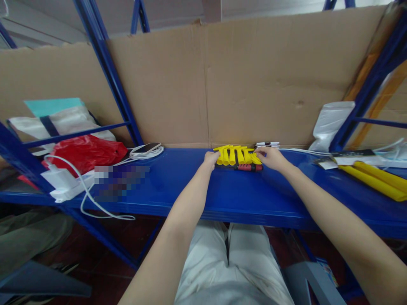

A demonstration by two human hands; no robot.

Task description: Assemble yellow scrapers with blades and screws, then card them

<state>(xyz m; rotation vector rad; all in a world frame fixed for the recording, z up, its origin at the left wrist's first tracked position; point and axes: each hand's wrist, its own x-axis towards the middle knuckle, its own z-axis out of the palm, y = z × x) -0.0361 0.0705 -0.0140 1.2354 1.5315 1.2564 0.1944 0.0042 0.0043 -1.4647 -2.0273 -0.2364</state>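
Several yellow rolled tubes (232, 156), with flat flared tops, stand side by side in a row at the back of the blue shelf. My left hand (211, 159) is closed at the row's left end, its fingers against the leftmost tube. At the other end, my right hand (269, 156) pinches a yellow piece (255, 159) that leans over; the fingertips partly cover it. Just in front of the row lies a red and black tool handle (249, 167), perhaps a screwdriver, its far part hidden by the tubes.
A cardboard wall (254, 84) closes off the back of the blue shelf (178, 182). To the left are a phone (148, 148) on coiled white cable, a red bag (89, 152) and a power strip (68, 190). Yellow sheets (375, 178) lie right, near a white pouch (332, 123).
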